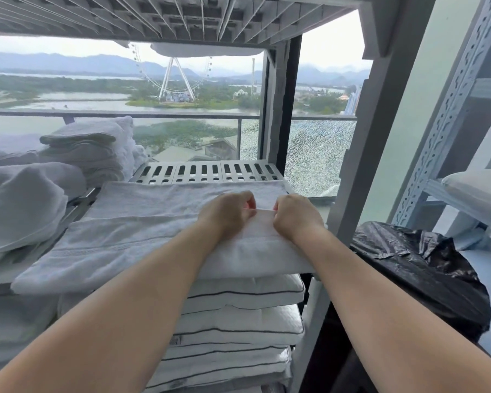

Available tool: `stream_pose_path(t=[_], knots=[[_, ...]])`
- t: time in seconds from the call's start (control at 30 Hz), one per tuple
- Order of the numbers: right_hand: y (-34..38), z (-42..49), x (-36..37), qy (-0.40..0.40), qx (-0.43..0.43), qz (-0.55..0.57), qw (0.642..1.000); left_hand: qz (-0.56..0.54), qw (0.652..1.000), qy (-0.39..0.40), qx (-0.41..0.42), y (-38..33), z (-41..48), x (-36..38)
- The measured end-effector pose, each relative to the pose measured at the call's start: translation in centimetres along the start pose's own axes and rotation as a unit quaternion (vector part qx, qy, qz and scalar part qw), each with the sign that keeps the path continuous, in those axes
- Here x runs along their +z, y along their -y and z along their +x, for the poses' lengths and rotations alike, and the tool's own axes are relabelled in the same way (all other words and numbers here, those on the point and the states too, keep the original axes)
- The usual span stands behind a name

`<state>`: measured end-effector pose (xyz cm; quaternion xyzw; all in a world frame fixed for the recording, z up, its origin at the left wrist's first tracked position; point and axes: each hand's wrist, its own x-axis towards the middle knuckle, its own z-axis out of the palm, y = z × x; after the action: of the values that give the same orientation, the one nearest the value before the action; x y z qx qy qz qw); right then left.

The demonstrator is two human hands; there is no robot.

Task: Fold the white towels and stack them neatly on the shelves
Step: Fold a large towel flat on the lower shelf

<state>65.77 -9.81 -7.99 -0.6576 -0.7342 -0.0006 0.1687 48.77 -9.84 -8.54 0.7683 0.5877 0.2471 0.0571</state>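
Window behind w/ a ferris wheel (176,78), water & hills past the balcony rail; one glass panel (318,160) is shattered. Grey slatted shelf (210,170) in front carries a white towel (125,236) laid flat across it, near edge at the shelf front. Left hand (227,214) & right hand (295,215) sit close together on the towel's right part, fingers curled, each pinching a raised fold of cloth. Stack of folded towels (88,148) at back left, looser bundle (20,205) nearer left. White cushions (244,321) w/ dark piping stacked below. Black plastic bag (423,268) right of the rack.
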Motion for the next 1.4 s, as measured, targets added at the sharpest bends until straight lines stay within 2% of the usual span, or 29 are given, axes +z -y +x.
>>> stream_pose_path(t=[0.1, 0.2, 0.37, 0.47, 0.6, 0.7, 0.8, 0.9, 1.07, 1.23, 1.33, 1.4], knots=[[0.1, 0.1, 0.1, -0.049, 0.004, -0.054, 0.997, 0.044, 0.998, -0.036, 0.015, -0.3, -0.1, 0.3], [0.0, 0.1, 0.7, -0.012, 0.032, -0.029, 0.999, 0.097, 0.995, 0.001, 0.023, -0.2, -0.2, 0.7], [-0.4, 0.1, 1.0, -0.032, 0.045, -0.003, 0.998, 0.107, 0.994, 0.002, 0.002, 0.6, -0.1, -0.3], [-0.7, -0.1, 1.1, -0.066, 0.040, -0.030, 0.997, 0.115, 0.993, 0.022, -0.016, 1.5, -0.4, -1.2], [-0.5, 0.1, 1.4, -0.070, 0.034, -0.047, 0.996, 0.108, 0.993, 0.038, -0.027, 2.5, -0.5, -2.1], [0.3, 0.3, 1.6, -0.067, -0.015, -0.017, 0.998, 0.114, 0.992, 0.048, -0.024, 3.1, -0.5, -2.1], [2.1, 0.0, 2.0, -0.031, -0.093, 0.065, 0.993, 0.121, 0.991, 0.051, -0.021, 3.8, -0.6, -2.5], [4.1, 0.1, 2.7, 0.013, -0.144, 0.094, 0.985, 0.150, 0.986, 0.053, -0.049, 4.8, -1.2, -3.5], [6.9, 0.5, 3.4, 0.029, -0.198, 0.122, 0.972, 0.137, 0.983, 0.075, -0.091, 7.3, -2.7, -6.0], [7.7, 0.9, 3.7, 0.024, -0.146, 0.143, 0.979, 0.110, 0.983, 0.104, -0.104, 9.8, -4.3, -8.4], [8.3, 1.1, 3.8, 0.013, -0.110, 0.138, 0.984, 0.086, 0.989, 0.072, -0.093, 10.7, -4.7, -8.7], [8.7, 1.2, 4.0, 0.009, -0.092, 0.120, 0.988, 0.107, 0.990, 0.043, -0.084, 11.0, -4.8, -8.2]])
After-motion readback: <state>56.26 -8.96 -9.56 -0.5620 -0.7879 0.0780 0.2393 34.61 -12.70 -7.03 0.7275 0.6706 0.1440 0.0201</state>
